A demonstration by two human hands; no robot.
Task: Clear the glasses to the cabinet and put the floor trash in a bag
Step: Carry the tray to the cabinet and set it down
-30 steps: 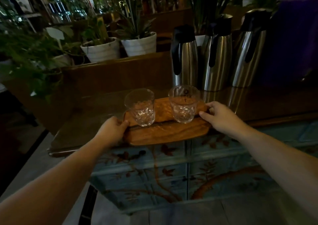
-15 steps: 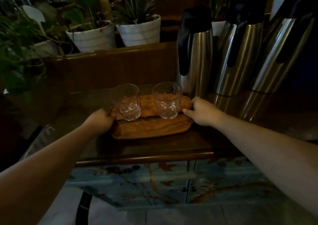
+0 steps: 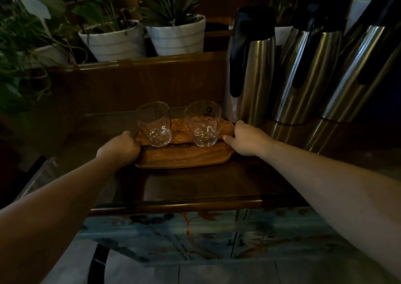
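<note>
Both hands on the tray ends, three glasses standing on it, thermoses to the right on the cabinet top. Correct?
Not quite: the head view shows two glasses, not three, the left glass and the right glass. The rest holds: left hand and right hand grip the ends of the wooden tray, with the thermoses to the right.

A dark wooden counter (image 3: pixel 195 188) has open surface between its front edge and a wooden tray (image 3: pixel 184 156), wide enough for an arm to cross. To the tray's left the counter lies bare out to its edge. Directly behind the tray rises a wooden back panel (image 3: pixel 141 82), closing off that side. Three tall steel thermos jugs (image 3: pixel 249 66) crowd the right rear, the nearest standing just beside the tray's right end. Two glasses (image 3: pixel 154 124) stand upright on the tray with a gap between them. Potted plants (image 3: pixel 175 34) sit above the panel.
</note>
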